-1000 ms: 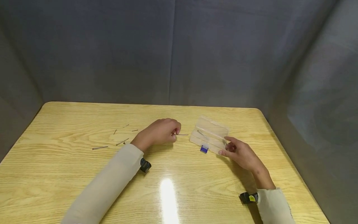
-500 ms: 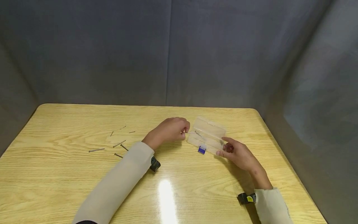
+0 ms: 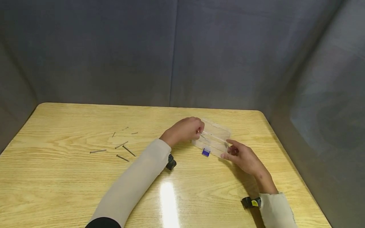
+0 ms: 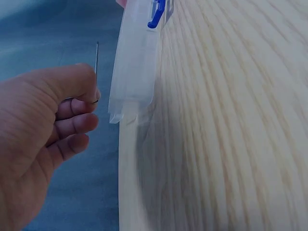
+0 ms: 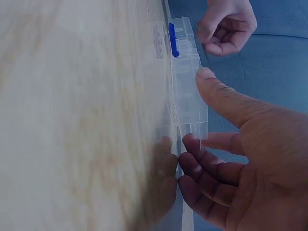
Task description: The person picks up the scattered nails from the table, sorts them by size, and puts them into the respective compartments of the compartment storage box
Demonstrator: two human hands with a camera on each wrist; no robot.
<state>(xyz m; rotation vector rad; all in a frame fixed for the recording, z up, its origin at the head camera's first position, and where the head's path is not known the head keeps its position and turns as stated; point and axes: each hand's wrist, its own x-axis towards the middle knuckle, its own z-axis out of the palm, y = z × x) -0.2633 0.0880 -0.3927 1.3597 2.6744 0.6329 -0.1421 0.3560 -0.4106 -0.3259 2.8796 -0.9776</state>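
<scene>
My left hand (image 3: 186, 129) pinches a thin metal nail (image 4: 96, 57) between thumb and forefinger, over the left side of a clear plastic box (image 3: 215, 128). The box lies with its lid folded back, and a blue latch (image 3: 206, 152) hangs at its front. Another nail (image 3: 203, 136) rests inside, partly covered by the left hand in the head view. At the box's right end, my right hand (image 3: 245, 156) holds it, thumb at the front corner and fingers curled by the side. The other left-hand fingers are loosely bent in the left wrist view.
Several nails of different lengths lie scattered on the wooden table left of the box, among them a long nail (image 3: 98, 151) and a dark nail (image 3: 129, 150). A grey curtain (image 3: 128, 53) stands behind the table (image 3: 71, 180).
My left hand has moved right with the nail, from beside the box to over its left part. Its forearm now uncovers more nails on the table. The right hand stays at the box.
</scene>
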